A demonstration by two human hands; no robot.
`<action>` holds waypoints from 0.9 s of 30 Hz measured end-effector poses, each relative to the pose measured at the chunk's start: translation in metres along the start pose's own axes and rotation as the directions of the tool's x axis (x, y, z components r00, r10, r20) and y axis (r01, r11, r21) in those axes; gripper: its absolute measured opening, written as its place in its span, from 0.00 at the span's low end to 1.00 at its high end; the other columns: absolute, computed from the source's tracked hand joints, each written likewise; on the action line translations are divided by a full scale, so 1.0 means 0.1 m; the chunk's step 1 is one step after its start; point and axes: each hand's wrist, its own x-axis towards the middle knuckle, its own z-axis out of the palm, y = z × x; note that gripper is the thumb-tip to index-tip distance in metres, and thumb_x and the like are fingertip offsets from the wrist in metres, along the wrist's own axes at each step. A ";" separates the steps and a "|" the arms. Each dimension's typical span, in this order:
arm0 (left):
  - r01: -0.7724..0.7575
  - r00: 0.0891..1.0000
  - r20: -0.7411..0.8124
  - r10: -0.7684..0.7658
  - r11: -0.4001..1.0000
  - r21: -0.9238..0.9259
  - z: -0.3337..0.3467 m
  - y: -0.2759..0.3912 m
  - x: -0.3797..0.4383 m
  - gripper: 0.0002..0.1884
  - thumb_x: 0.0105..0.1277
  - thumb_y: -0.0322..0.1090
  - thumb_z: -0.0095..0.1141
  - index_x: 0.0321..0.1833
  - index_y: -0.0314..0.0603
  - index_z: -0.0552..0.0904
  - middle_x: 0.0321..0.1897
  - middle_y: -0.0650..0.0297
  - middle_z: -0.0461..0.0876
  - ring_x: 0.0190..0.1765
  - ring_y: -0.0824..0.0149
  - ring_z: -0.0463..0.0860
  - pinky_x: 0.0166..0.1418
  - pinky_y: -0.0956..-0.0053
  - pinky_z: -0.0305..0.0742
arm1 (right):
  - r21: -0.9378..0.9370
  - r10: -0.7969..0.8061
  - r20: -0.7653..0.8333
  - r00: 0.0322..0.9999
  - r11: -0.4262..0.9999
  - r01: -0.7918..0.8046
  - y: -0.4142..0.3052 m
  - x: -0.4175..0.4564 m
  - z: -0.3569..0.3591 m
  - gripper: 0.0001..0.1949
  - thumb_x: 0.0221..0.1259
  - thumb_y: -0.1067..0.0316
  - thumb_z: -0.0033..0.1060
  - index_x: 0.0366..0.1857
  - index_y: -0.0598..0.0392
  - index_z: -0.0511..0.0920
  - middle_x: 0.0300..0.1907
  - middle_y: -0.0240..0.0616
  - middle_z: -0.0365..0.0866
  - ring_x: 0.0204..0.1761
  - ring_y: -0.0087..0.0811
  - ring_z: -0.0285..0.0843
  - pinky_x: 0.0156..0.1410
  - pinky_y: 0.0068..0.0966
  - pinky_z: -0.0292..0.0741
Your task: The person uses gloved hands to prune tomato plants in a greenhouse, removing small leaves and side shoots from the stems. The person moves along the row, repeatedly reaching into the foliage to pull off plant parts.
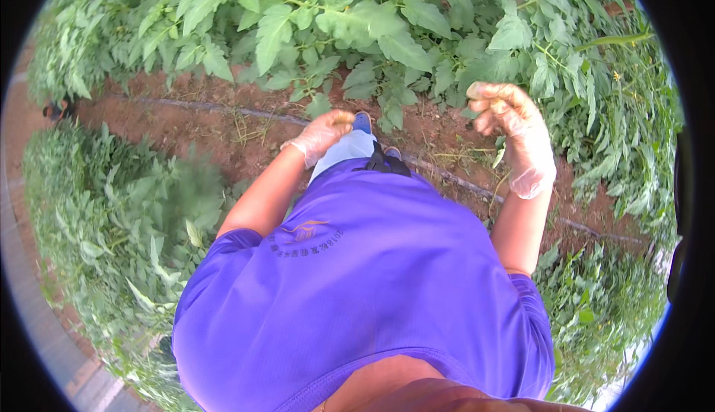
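Note:
My left hand [327, 133], in a thin clear plastic glove, hangs in front of my waist near my trouser leg [346, 148]. Its fingers are drawn together, and nothing shows in them. Raised at the right is my right hand [511, 116], gloved the same way, its fingertips stained brownish. Those fingers curl inward beside the leaves of the tomato plants [402, 27]; whether something small sits between them is hidden. A small pale leaf [499, 154] shows just below this hand.
Reddish soil [184, 144] runs between two leafy rows, with a thin irrigation hose [447, 175] along it. Behind me at left grows another row of plants [111, 200]. A dark object [57, 110] stands at the path's far left end. Paving [44, 311] borders the lower left.

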 end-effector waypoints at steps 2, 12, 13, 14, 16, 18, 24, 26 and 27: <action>0.076 0.997 0.041 -0.071 0.987 -0.144 -0.08 -0.18 -0.16 0.13 0.71 0.38 0.61 0.55 0.46 0.82 0.45 0.70 0.84 0.47 0.74 0.79 0.50 0.76 0.73 | 0.023 0.009 0.075 0.997 1.000 -0.011 0.14 -0.02 0.00 0.26 0.61 0.47 0.70 0.52 0.59 0.80 0.45 0.39 0.86 0.35 0.25 0.81 0.44 0.22 0.75; -0.175 0.980 0.048 0.194 0.948 -0.265 -0.53 0.80 -0.16 0.20 0.75 0.39 0.56 0.67 0.46 0.75 0.56 0.65 0.79 0.52 0.72 0.80 0.54 0.73 0.77 | -0.185 0.254 0.318 0.913 0.962 -0.203 0.45 0.24 0.77 0.13 0.71 0.66 0.56 0.53 0.59 0.80 0.46 0.36 0.86 0.42 0.24 0.82 0.48 0.23 0.78; -0.248 0.954 0.099 0.284 0.929 -0.274 -0.65 1.02 -0.08 0.23 0.75 0.38 0.56 0.71 0.46 0.71 0.59 0.63 0.77 0.54 0.71 0.80 0.56 0.72 0.78 | -0.238 0.282 0.316 0.906 0.948 -0.212 0.45 0.36 0.96 0.13 0.71 0.65 0.55 0.53 0.59 0.79 0.46 0.36 0.86 0.43 0.24 0.82 0.48 0.23 0.78; -0.408 0.900 0.095 0.425 0.899 -0.158 -0.88 1.06 0.11 0.27 0.74 0.38 0.56 0.73 0.46 0.67 0.60 0.63 0.76 0.56 0.69 0.79 0.59 0.70 0.78 | -0.255 0.223 0.375 0.900 0.958 -0.131 0.51 0.54 1.15 0.15 0.72 0.63 0.55 0.54 0.60 0.79 0.46 0.38 0.86 0.42 0.27 0.82 0.49 0.25 0.79; -0.629 0.774 0.033 0.633 0.762 0.153 -1.20 1.22 0.21 0.31 0.72 0.39 0.58 0.75 0.45 0.63 0.61 0.60 0.75 0.59 0.63 0.79 0.62 0.66 0.77 | -0.234 0.107 0.435 0.894 0.972 -0.002 0.69 0.98 1.60 0.18 0.72 0.61 0.55 0.57 0.62 0.77 0.49 0.41 0.85 0.43 0.30 0.83 0.51 0.28 0.80; -0.564 0.759 -0.091 0.645 0.721 0.403 -1.33 1.96 -0.16 0.37 0.71 0.42 0.60 0.78 0.46 0.57 0.64 0.54 0.75 0.62 0.58 0.79 0.64 0.64 0.77 | -0.119 0.098 0.351 0.931 0.991 -0.060 0.82 1.43 2.15 0.22 0.72 0.61 0.55 0.64 0.63 0.71 0.55 0.45 0.82 0.45 0.33 0.84 0.51 0.29 0.81; -0.354 0.599 -0.217 0.770 0.498 0.792 -2.32 2.39 -0.57 0.43 0.71 0.42 0.58 0.82 0.65 0.45 0.72 0.52 0.71 0.65 0.53 0.80 0.64 0.60 0.79 | 0.287 0.457 -0.443 0.771 0.887 -0.361 1.76 2.60 2.48 0.27 0.70 0.68 0.52 0.71 0.61 0.62 0.62 0.54 0.75 0.54 0.43 0.84 0.52 0.36 0.83; -0.367 0.597 -0.179 0.782 0.464 0.806 -2.61 2.33 -0.55 0.44 0.71 0.37 0.58 0.82 0.66 0.45 0.73 0.56 0.70 0.65 0.55 0.80 0.63 0.62 0.79 | 0.252 0.361 -0.639 0.679 0.932 -0.259 1.91 2.58 2.22 0.29 0.66 0.73 0.51 0.72 0.56 0.59 0.61 0.52 0.74 0.50 0.41 0.84 0.46 0.34 0.82; -0.407 0.548 -0.147 0.823 0.416 0.813 -2.78 2.22 -0.44 0.44 0.71 0.35 0.58 0.82 0.66 0.45 0.74 0.59 0.69 0.65 0.55 0.80 0.62 0.62 0.79 | 0.178 0.280 -0.714 0.642 0.959 -0.220 1.95 2.52 2.05 0.31 0.64 0.75 0.50 0.73 0.54 0.57 0.60 0.52 0.73 0.49 0.41 0.85 0.44 0.33 0.81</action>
